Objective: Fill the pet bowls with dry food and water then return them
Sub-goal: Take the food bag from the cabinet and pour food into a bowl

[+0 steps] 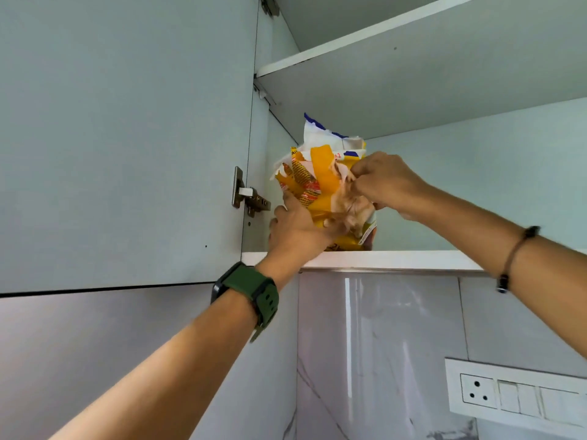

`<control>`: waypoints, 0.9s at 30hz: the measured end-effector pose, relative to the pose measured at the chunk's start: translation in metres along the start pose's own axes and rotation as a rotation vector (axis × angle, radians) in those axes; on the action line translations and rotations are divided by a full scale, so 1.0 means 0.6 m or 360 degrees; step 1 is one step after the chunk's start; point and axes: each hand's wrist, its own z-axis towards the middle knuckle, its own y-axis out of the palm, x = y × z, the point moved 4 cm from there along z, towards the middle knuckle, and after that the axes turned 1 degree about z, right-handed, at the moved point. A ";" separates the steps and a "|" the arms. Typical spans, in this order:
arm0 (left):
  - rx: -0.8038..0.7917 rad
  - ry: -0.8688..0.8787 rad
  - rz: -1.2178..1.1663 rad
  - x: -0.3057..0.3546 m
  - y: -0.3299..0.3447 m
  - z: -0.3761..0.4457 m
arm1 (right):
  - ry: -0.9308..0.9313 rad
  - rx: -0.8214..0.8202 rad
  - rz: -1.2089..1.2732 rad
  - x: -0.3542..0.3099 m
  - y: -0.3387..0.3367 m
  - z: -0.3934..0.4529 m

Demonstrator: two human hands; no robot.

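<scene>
At the far left, the open cabinet door (127, 138) is standing swung out, its pale inner face turned to the camera, with a metal hinge (249, 196) joining it to the cabinet side. Below it, the person's left forearm is reaching up, wearing a dark green watch (251, 292) at the wrist. The left hand (298, 231) is lying against the lower left side of the yellow pet food bag (324, 192), its fingers spreading up along the crumpled packet and wrapping round its base; the thumb is lying hidden from view. The bag is sitting upright on the lower shelf (397, 260) of the cabinet, near the left wall, its torn white and blue top sticking up toward the upper shelf (413, 77). To the right of the bag, the right hand (386, 182) is curling its fingers tightly and pinching the bag's upper right edge. The right forearm is stretching away toward the lower right, wearing a thin dark cord bracelet (516, 252). Beneath the cabinet, glossy wall tiles (374, 344) are reflecting light, and at the lower right a white switch panel (514, 395) with a socket is sitting on the wall.
</scene>
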 end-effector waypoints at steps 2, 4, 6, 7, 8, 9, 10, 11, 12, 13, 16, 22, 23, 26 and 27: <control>0.0053 0.0072 0.0164 0.010 -0.003 -0.015 | 0.0087 -0.0243 0.0384 0.001 -0.036 -0.021; 0.0083 0.0051 0.0251 0.009 -0.007 -0.021 | 0.0217 -0.0387 0.0645 0.017 -0.065 -0.018; 0.0017 -0.0067 0.0207 0.000 -0.010 -0.015 | 0.0384 -0.0247 0.0600 0.053 -0.075 0.005; -0.0036 -0.0143 0.0155 -0.007 -0.010 -0.010 | 0.0473 -0.0203 0.0503 0.070 -0.068 0.013; -0.0089 -0.0205 0.0104 -0.011 -0.012 -0.006 | 0.0568 -0.0245 0.0431 0.084 -0.052 0.019; -0.0137 -0.0246 0.0053 -0.013 -0.013 -0.004 | 0.0682 -0.0352 0.0418 0.095 -0.031 0.022; -0.0176 -0.0261 0.0005 -0.014 -0.015 -0.003 | 0.0806 -0.0483 0.0465 0.103 -0.011 0.023; -0.0200 -0.0265 -0.0037 -0.014 -0.017 -0.004 | 0.0913 -0.0614 0.0539 0.109 0.009 0.023; -0.0217 -0.0262 -0.0067 -0.013 -0.019 -0.005 | 0.0987 -0.0726 0.0627 0.112 0.028 0.025; -0.0231 -0.0249 -0.0081 -0.012 -0.021 -0.007 | 0.1023 -0.0820 0.0730 0.111 0.043 0.026; -0.0227 -0.0185 -0.0018 -0.008 -0.026 -0.019 | 0.1031 -0.0853 0.1017 0.104 0.069 0.021; -0.0129 -0.0038 0.0133 0.014 -0.031 -0.061 | 0.0943 -0.0601 0.1105 0.081 0.034 -0.032; -0.0116 -0.0001 0.0123 0.021 -0.035 -0.070 | 0.0935 -0.0582 0.1087 0.072 0.023 -0.043; -0.0094 0.0091 0.0002 0.046 -0.050 -0.103 | 0.0920 -0.0487 0.1063 0.052 -0.012 -0.072; -0.0078 0.0124 -0.0031 0.054 -0.055 -0.114 | 0.0913 -0.0454 0.1069 0.045 -0.024 -0.084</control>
